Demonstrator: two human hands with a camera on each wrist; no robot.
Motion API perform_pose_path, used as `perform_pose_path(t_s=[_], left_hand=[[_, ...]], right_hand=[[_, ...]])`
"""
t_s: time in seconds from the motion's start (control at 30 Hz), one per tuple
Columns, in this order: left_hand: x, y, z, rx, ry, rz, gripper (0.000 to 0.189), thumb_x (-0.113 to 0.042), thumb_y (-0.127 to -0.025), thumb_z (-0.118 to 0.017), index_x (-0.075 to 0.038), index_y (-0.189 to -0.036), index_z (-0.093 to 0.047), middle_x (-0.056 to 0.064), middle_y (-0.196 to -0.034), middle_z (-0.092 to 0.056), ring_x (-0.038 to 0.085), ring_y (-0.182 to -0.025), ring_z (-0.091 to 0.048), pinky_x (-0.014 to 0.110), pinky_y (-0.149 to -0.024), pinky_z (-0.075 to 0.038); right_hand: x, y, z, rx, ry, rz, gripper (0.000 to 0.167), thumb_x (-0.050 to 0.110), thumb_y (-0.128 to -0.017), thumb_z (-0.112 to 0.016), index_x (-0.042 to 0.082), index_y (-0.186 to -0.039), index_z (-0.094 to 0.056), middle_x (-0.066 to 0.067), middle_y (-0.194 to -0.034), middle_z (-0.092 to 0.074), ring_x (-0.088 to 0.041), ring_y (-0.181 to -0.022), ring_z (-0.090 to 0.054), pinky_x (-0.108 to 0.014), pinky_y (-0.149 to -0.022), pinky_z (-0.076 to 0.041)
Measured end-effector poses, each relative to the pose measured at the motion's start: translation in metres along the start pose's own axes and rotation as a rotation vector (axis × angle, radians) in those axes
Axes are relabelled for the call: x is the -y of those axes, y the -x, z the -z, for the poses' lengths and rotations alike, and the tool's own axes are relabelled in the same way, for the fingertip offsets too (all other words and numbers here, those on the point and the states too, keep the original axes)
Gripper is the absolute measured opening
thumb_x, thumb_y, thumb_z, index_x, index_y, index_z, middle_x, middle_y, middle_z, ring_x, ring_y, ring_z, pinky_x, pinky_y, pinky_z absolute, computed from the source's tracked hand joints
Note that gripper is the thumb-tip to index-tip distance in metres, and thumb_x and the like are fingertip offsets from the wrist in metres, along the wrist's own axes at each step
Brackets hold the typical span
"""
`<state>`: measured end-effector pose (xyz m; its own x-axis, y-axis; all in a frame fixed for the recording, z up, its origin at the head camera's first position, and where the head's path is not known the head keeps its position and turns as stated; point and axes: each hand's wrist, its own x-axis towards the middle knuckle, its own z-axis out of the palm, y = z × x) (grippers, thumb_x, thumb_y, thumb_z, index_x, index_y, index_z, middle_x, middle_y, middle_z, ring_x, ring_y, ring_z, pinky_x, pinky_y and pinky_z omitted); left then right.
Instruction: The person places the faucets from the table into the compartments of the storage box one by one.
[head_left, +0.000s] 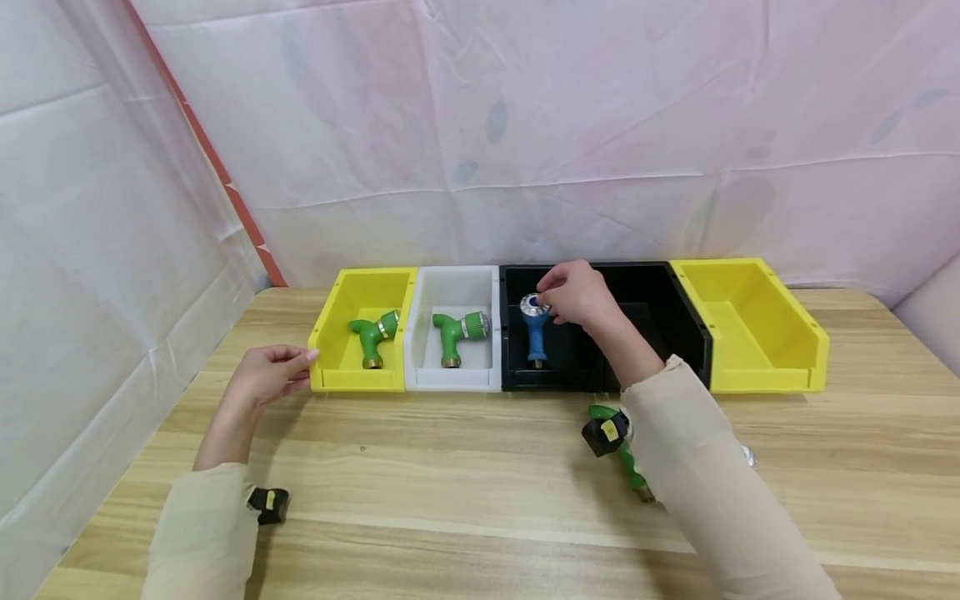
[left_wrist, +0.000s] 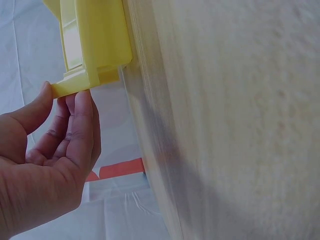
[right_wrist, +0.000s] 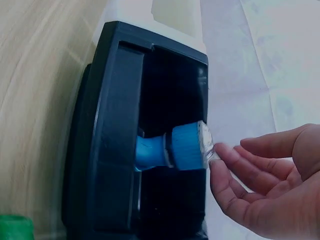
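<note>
A blue hose nozzle (head_left: 536, 333) with a silver spray face is in the left part of the black bin (head_left: 652, 287). My right hand (head_left: 577, 293) is at that spray face; in the right wrist view the fingertips (right_wrist: 216, 162) are right at its edge, and the thumb stands apart from it. With my left hand (head_left: 266, 375) I pinch the front left corner of the left yellow bin (head_left: 360, 381), thumb on one side of the rim and fingers on the other, as the left wrist view shows. In this bin is a green hose nozzle (head_left: 369, 340).
The white bin (head_left: 453, 381) holds another green nozzle (head_left: 450, 337). A second yellow bin (head_left: 768, 381) stands at the right end of the row. On the wooden table (head_left: 420, 475), a green nozzle (head_left: 633, 475) lies partly hidden under my right forearm. Cloth hangs behind.
</note>
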<state>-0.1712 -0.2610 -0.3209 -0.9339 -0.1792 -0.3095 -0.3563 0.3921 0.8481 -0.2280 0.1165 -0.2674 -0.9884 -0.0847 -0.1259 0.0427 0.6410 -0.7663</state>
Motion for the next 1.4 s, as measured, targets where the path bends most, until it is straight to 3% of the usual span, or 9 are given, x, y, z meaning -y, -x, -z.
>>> perform_pose_path(t_s=[0.3,0.67,1.4], left_hand=[[0.003,-0.002,0.002,0.003,0.019,-0.012,0.044,-0.025,-0.091,-0.057,0.010,-0.116,-0.050,0.005,-0.089,-0.055,0.006,-0.070,-0.058,0.024,-0.072,-0.053],[0.004,-0.003,0.001,0.006,0.018,-0.008,0.043,-0.025,-0.091,-0.057,0.010,-0.116,-0.050,0.006,-0.090,-0.055,0.007,-0.070,-0.057,0.025,-0.072,-0.053],[0.007,-0.005,0.002,0.001,-0.005,-0.001,0.044,-0.026,-0.091,-0.056,0.009,-0.117,-0.050,0.006,-0.089,-0.054,0.008,-0.071,-0.057,0.023,-0.071,-0.053]], right_hand=[[-0.010,0.005,0.018,0.020,-0.044,-0.023,0.022,0.003,-0.090,-0.051,-0.007,-0.109,-0.057,-0.021,-0.099,-0.056,-0.019,-0.069,-0.056,-0.027,-0.065,-0.054],[-0.025,0.015,0.038,0.027,-0.072,0.004,0.027,0.005,-0.090,-0.054,-0.011,-0.112,-0.053,-0.023,-0.104,-0.054,-0.018,-0.068,-0.055,-0.029,-0.065,-0.055],[-0.045,0.042,0.070,0.059,-0.007,0.082,0.032,0.010,-0.090,-0.058,-0.012,-0.113,-0.051,-0.028,-0.108,-0.056,-0.021,-0.074,-0.058,-0.028,-0.065,-0.055]])
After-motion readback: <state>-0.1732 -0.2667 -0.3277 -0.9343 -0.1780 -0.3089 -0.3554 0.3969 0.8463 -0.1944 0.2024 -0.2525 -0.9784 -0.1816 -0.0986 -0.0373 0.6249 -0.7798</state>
